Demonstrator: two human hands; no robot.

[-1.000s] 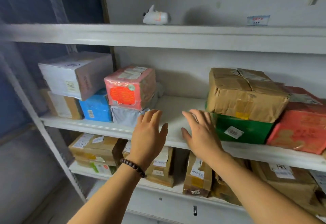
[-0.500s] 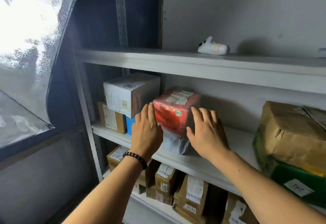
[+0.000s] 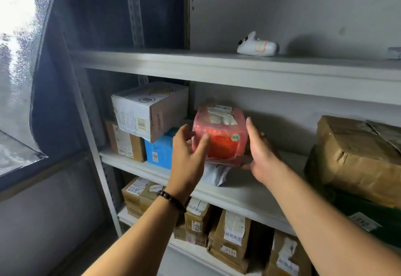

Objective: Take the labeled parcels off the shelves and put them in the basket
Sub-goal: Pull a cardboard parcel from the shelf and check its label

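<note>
Clasping squarish red parcel (image 3: pixel 220 136), label upward: left hand (image 3: pixel 187 158) pinching its corner, right hand (image 3: pixel 261 158) fingers (image 3: pixel 250 129) flat alongside.

A label-topped red parcel (image 3: pixel 220 136) sits on a grey mailer (image 3: pixel 213 174).

left hand (image 3: pixel 188 156): gripping the red parcel's (image 3: pixel 219 133) left side
right hand (image 3: pixel 261 156): pressing its right side
red parcel: tilting on the grey bag (image 3: pixel 214 174)

Top shelf (image 3: pixel 195 67) w/ white gadget (image 3: pixel 258 46); mid shelf (image 3: pixel 249 191) w/ brown box (image 3: pixel 125 143), blue box (image 3: pixel 159 152), grey bag (image 3: pixel 214 174)
</note>
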